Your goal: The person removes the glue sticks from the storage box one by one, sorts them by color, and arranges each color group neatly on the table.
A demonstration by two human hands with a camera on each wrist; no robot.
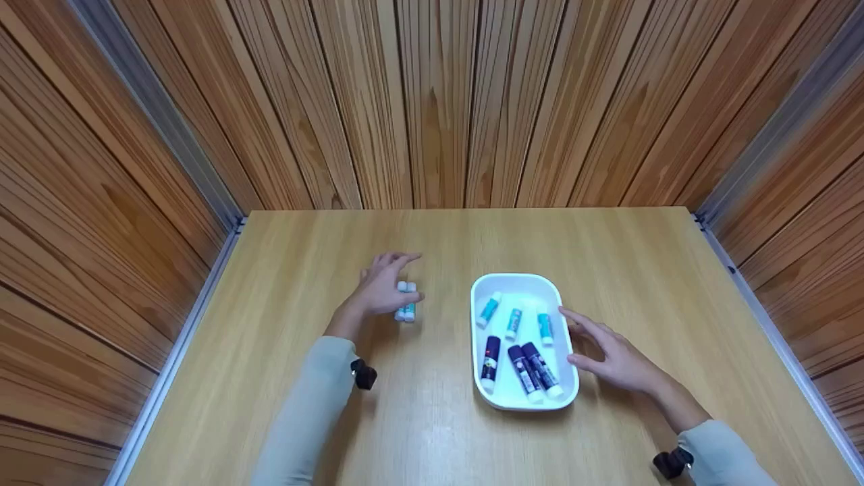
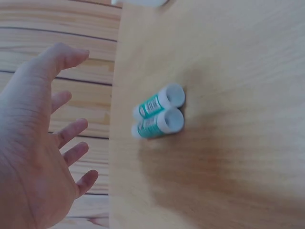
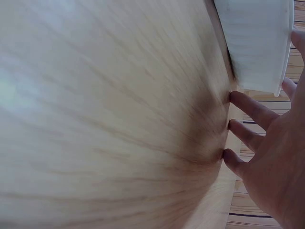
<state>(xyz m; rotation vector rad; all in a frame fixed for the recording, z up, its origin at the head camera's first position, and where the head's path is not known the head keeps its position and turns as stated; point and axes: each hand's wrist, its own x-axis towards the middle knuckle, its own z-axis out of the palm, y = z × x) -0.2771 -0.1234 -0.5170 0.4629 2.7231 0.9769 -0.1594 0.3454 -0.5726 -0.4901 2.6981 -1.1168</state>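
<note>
Teal-and-white glue sticks [image 1: 406, 301], two of them, are lying side by side on the wooden table [image 1: 418, 418], touching each other. The left hand [image 1: 382, 287] is hovering right over them with fingers spread and relaxed, gripping nothing; the left wrist view shows clear air between palm and sticks. The right hand [image 1: 611, 354] is resting flat-fingered just beside the white tray [image 1: 568, 398], also holding nothing, probably steadying it so it's not sliding. Inside the tray, three more teal sticks [image 1: 514, 322] are sitting toward the far end and three dark purple ones [image 1: 523, 368] nearer, looking sorted by colour.
</note>
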